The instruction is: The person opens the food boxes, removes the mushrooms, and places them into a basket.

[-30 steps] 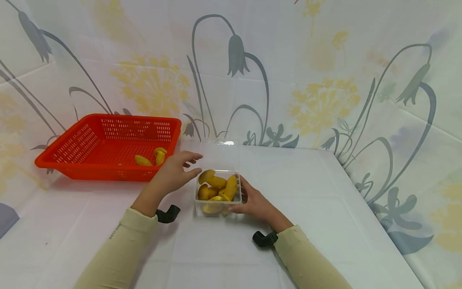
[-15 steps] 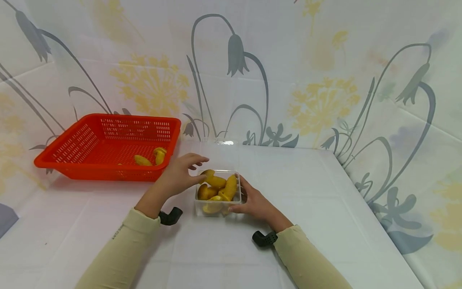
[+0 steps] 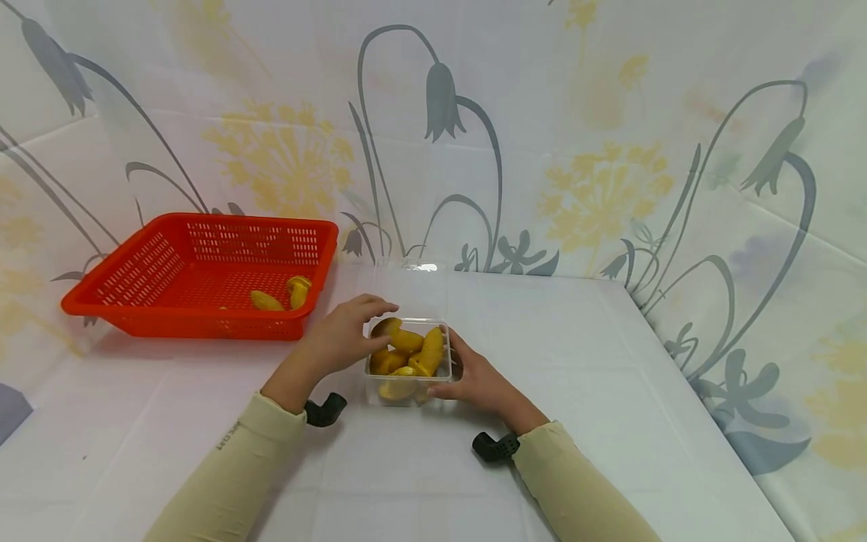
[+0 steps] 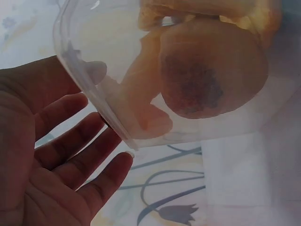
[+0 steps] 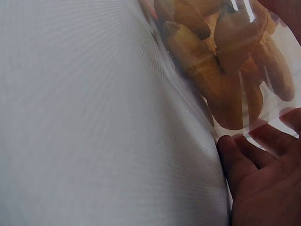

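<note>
Khaki sleeves (image 3: 230, 470); black wrist cameras (image 3: 327, 410)

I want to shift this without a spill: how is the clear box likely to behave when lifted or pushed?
The clear box looks like thin see-through plastic, so it may give slightly when squeezed. Its shiny walls could prove slippery. With the top open, the loose mushrooms heaped inside would probably roll or spill if it tipped.

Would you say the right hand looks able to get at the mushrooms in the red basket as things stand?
Probably not easily: the right hand holds the box, and the left hand lies between it and the basket.
</note>
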Motion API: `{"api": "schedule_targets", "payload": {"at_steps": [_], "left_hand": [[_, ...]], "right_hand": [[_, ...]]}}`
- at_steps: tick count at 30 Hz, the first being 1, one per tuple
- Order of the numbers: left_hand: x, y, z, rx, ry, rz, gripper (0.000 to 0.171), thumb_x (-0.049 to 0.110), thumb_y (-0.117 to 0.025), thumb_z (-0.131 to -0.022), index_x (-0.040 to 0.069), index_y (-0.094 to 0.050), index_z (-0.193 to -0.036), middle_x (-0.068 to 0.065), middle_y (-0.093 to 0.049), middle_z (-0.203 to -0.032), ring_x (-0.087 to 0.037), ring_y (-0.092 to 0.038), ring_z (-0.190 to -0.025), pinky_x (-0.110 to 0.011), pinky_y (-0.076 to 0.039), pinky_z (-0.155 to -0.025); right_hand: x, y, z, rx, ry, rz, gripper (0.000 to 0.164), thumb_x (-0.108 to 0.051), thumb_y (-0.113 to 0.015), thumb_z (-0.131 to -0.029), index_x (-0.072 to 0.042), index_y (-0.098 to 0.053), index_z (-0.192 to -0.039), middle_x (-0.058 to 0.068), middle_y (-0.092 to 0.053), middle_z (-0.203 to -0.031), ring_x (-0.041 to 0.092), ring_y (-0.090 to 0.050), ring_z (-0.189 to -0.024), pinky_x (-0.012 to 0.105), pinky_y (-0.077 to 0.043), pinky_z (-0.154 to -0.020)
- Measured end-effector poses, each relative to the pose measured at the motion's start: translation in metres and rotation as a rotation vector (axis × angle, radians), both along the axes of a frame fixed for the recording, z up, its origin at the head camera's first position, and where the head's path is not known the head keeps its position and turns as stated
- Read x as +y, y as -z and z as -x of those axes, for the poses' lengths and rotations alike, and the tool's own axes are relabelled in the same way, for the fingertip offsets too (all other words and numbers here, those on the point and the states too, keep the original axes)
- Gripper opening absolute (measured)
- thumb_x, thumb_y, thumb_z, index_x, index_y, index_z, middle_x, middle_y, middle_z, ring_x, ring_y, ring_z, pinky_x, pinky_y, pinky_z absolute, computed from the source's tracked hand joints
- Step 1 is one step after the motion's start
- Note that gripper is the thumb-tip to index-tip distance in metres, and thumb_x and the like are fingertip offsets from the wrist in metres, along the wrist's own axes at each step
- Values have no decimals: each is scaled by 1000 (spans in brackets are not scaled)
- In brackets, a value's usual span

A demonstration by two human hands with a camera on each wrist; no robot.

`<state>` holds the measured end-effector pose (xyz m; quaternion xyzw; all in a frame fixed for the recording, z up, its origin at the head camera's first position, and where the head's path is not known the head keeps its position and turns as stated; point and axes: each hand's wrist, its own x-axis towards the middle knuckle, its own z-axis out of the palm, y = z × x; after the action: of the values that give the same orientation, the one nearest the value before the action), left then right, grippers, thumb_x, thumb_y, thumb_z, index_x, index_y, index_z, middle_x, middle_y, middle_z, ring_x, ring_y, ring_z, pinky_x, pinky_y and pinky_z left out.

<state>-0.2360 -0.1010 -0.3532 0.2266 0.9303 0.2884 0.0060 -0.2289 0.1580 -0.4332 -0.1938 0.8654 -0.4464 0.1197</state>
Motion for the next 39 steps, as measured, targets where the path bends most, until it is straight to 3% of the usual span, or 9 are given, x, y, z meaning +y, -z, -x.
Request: {"api": "schedule_targets", "payload": {"at_steps": [6,17,39], "left_hand": [[3,1,-1,8,6,47,47,28,-68,-90,17,-57,-135,-9,-55,-139,-29,-51,-129,-47,-47,-104],[3,3,-1,20,33,69,44,26,-65,-93,12,-58,-134,-9,-60,-133,-28,-54,-124,-45,-48,-103],[1,-6,-6,79,37,-4,41,22,-66,-92,13,-60,-132,-6,-62,-126,-23,-60,-111,-40,-53,-97]], "right_hand": [[0,-1,0,-1,0,-3,113,-44,-81,-74,-28,-5,-157,2,-20,-162,28,-31,-145,47,-31,-117],[-1,-1,-1,-10,6,-5,113,-42,-81,-75,-28,-5,-157,1,-19,-162,28,-31,-145,46,-32,-116],[1,1,0,-3,-8,12,112,-43,-81,-75,-29,-6,-157,-3,-20,-162,26,-32,-145,45,-33,-116]]}}
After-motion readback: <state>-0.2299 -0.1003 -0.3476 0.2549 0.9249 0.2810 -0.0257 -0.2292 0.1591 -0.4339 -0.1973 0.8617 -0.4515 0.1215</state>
